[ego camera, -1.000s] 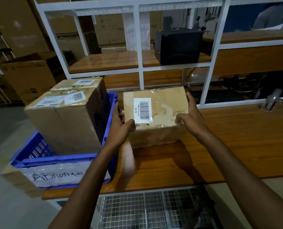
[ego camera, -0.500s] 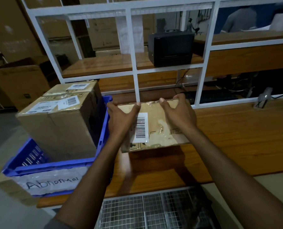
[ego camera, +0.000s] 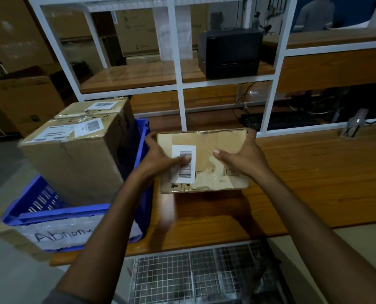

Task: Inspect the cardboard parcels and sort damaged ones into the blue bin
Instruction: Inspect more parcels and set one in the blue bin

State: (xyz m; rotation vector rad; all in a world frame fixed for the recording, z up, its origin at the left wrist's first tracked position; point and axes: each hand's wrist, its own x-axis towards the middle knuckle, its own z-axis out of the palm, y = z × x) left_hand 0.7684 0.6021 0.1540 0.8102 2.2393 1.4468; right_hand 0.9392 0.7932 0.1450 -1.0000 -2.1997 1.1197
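parcel [ego camera: 213,141]: tan cardboard, shiny clear-tape patches, white label [ego camera: 183,174] with black barcode stripes. bin [ego camera: 55,212], left: bright blue, slotted side wall, white tag [ego camera: 66,235] with black handwriting. boxes [ego camera: 77,163] in it: brown cardboard, white labels, black barcodes. table [ego camera: 314,183]: orange-brown, wood grain. frame [ego camera: 181,95]: white. device [ego camera: 231,53], far, and keyboard [ego camera: 279,121]: both black. mesh [ego camera: 193,279], near: grey wire grid. wall [ego camera: 356,9], far right: blue

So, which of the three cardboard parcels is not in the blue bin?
The flat parcel held by the left hand and right hand over the wooden table. The front parcel and rear parcel both stand inside the blue bin.
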